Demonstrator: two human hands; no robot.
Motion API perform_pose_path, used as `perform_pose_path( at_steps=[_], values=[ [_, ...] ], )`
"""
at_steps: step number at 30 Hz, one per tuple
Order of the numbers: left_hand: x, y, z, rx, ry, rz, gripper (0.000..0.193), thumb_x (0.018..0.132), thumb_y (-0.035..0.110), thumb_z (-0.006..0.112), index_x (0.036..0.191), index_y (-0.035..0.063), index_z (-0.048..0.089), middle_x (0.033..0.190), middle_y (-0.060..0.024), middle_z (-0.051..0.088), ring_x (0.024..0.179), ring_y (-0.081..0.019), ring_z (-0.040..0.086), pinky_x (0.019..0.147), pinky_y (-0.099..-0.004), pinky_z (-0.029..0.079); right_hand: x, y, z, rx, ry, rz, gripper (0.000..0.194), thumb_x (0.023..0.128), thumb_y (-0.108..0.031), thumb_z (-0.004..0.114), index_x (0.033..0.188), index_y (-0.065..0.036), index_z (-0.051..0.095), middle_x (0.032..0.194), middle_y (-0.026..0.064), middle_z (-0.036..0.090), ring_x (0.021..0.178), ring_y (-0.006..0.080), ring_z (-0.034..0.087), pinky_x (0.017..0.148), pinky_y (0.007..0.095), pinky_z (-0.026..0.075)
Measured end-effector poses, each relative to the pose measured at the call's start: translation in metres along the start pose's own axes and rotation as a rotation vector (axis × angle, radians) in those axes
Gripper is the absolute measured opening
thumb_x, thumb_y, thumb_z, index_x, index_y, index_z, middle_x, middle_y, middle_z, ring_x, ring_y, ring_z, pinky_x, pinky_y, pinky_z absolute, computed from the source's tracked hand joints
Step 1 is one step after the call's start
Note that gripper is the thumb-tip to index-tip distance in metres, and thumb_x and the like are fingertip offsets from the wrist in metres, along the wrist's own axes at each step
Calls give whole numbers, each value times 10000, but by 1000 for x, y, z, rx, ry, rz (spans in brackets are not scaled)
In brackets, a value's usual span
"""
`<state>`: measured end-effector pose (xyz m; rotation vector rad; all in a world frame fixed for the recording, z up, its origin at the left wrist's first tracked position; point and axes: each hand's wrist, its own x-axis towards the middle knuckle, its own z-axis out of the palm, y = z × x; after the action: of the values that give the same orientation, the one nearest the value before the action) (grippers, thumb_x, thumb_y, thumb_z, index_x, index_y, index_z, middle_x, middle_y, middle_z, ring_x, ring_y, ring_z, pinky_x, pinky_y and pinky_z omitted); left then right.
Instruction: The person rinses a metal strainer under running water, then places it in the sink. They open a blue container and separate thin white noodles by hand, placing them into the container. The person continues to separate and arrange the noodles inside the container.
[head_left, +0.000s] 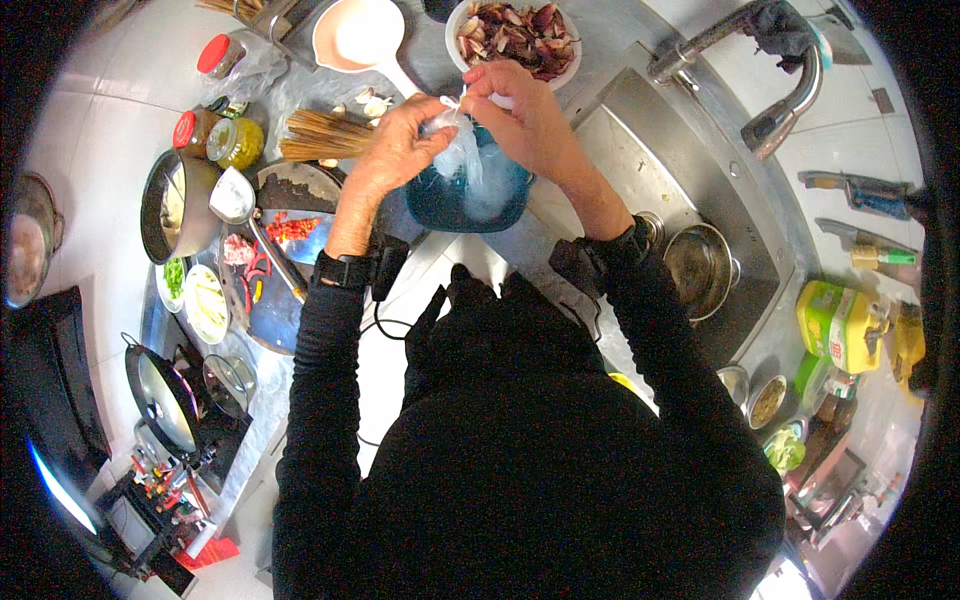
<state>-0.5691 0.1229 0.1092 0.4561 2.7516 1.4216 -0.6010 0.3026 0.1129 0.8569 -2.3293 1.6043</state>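
Note:
My left hand (401, 146) and my right hand (521, 124) meet over a dark teal basin (439, 206) at the counter's front edge. Both pinch the gathered top of a clear plastic bag (469, 157), which hangs down into the basin. What the bag holds is hard to make out. Left of my left hand lies a bundle of thin wooden sticks (322, 135), with garlic (375, 106) behind it. A white bowl of dark reddish, papery pieces (517, 37) stands just beyond my right hand. Beside it rests a white-handled ladle (360, 37).
At left are a round board (270, 322) with chopped red pepper, a metal spatula (232, 199), a deep pot (180, 210), jars (236, 142) and a wok (161, 397). A steel sink (630, 157) with a pan (697, 270) and a faucet (772, 127) stand at right.

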Motion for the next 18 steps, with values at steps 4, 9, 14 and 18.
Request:
perform_pose_path(
  at_steps=[4,9,14,18],
  values=[
    [6,23,-20,158,-76,-99,302,781,135,592,1073,63,563,641,-81,558,571,-136,495,569,-274,429,7,-18,-9,162,22,61,149,820,-160,564,855,-15,573,770,-25,565,720,57,501,653,223,424],
    [7,47,-33,167,1,51,287,791,130,567,1068,55,572,683,-109,596,591,-154,535,603,-294,448,9,-31,-27,230,79,63,180,785,-172,544,772,1,592,691,80,604,618,133,558,551,270,448],
    [11,54,-32,219,47,60,282,808,127,570,1079,45,572,677,-35,585,597,-87,494,557,-239,424,1,-25,-33,632,19,372,151,855,-146,500,824,-19,575,762,28,581,668,71,501,578,198,398],
    [12,48,-26,207,96,32,278,804,145,581,1061,39,581,685,-31,584,594,-67,492,538,-228,412,-8,-7,-18,1204,144,487,137,860,-137,487,871,-19,554,803,52,589,650,95,510,561,208,409]
  ],
)
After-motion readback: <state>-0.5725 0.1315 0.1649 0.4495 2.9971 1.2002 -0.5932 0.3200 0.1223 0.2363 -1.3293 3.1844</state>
